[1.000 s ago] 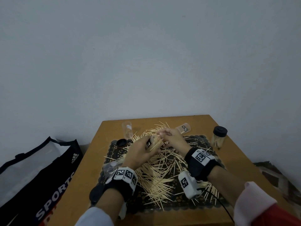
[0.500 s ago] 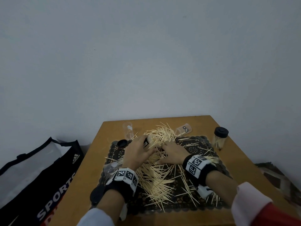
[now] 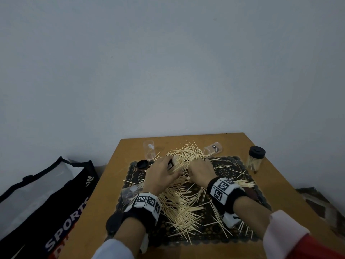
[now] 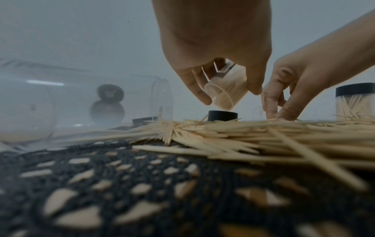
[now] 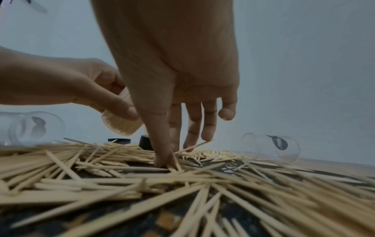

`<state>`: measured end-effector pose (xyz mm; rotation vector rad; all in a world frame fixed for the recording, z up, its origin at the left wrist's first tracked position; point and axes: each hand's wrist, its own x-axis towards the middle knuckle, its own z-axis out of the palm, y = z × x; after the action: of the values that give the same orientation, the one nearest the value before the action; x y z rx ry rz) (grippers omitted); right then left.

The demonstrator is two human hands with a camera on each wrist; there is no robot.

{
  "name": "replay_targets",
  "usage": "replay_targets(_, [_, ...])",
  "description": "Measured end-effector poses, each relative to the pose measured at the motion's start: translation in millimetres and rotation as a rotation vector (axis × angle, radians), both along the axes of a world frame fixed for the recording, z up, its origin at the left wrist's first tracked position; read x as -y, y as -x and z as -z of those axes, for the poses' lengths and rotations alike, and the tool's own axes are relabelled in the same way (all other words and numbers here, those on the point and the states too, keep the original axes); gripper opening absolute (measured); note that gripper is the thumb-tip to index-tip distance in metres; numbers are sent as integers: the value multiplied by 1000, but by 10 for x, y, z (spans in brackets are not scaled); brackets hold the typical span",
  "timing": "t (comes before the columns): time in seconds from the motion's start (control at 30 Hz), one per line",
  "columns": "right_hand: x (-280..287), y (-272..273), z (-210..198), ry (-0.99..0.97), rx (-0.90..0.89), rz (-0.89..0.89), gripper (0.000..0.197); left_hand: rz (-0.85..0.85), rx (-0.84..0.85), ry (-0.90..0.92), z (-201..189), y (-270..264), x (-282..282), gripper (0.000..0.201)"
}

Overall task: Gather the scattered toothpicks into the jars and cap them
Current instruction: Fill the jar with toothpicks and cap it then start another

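Wooden toothpicks [image 3: 183, 200] cover our table [image 3: 112, 186]; our left hand [image 3: 160, 174] holds a full jar [image 4: 225, 89], our right hand [image 3: 200, 170] presses straight fingers [image 5: 162, 149] into them

Loose toothpicks [image 3: 183, 200] cover most of the dark mat [image 3: 240, 166], so a hand finds bare worktop [image 3: 276, 186] only along the mat's outer edges. At the far edge, an upright empty jar [image 3: 149, 151], a loose black cap [image 3: 142, 164] and a tipped jar [image 3: 213, 149] stand in the way. A capped jar [image 3: 255, 159] blocks the right side.
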<state>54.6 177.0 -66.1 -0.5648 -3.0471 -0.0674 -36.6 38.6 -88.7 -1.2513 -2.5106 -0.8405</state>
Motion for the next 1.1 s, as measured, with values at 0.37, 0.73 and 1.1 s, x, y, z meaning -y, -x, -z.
replay_targets(0.37, [-317, -172, -63, 346, -53, 23, 11, -9, 15, 6, 20, 18, 0, 53])
replay_targets(0.73, [-413, -198, -327, 515, -258, -81, 7, 4, 43, 24, 47, 58, -14, 55])
replay_targets(1.1, [-138, -2, -478, 126, -199, -217, 11, 141, 87, 30, 37, 13, -40, 49])
